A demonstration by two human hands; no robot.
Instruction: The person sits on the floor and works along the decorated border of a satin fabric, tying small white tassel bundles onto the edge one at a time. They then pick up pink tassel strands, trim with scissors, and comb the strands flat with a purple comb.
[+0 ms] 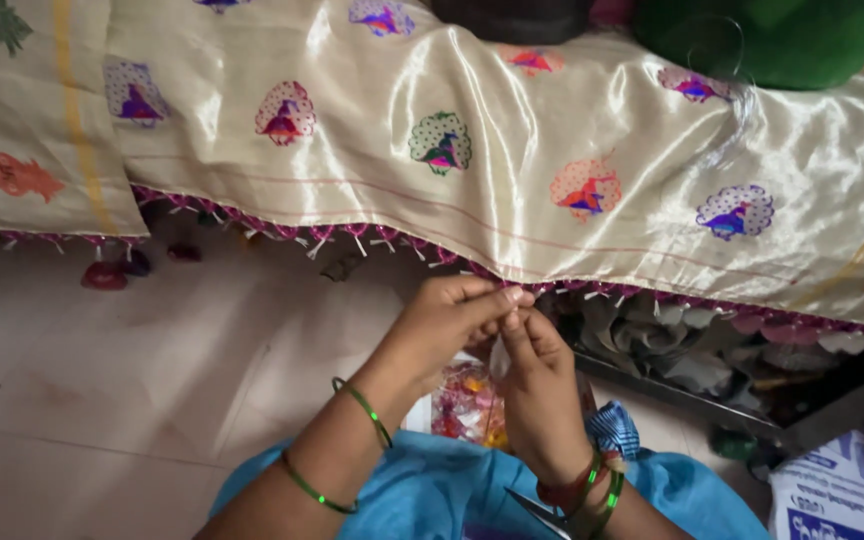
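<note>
The person's left hand [449, 322] and right hand [535, 372] meet just below the hem of a glossy cream silk cloth [512, 150] woven with small bird motifs in pink, green, orange and blue. The cloth hangs across the upper part of the view, and its lower edge carries a magenta scalloped border with short white thread ends [352, 236], running down from left to right.

Both hands are pinched: the left thumb and fingers press together at the tips, and the right fingertips close up against them, so the 2 hands touch at the pinch. What they grip is too fine to make out; it may be a thread at the border, which lies just above the fingertips. A pale strip shows between the palms, unclear in kind.

Thin green bangles [364, 410] circle the left forearm, and green and red bangles [592, 487] sit on the right wrist. Beneath the hands lies a clear plastic bag of small coloured bits [464, 404], resting by the person's blue garment [432, 495]. A few dark red tassels [104, 275] hang from the hem at the left over the pale tiled floor [102, 380]. At the lower right corner sits a white printed sack [842, 490].
</note>
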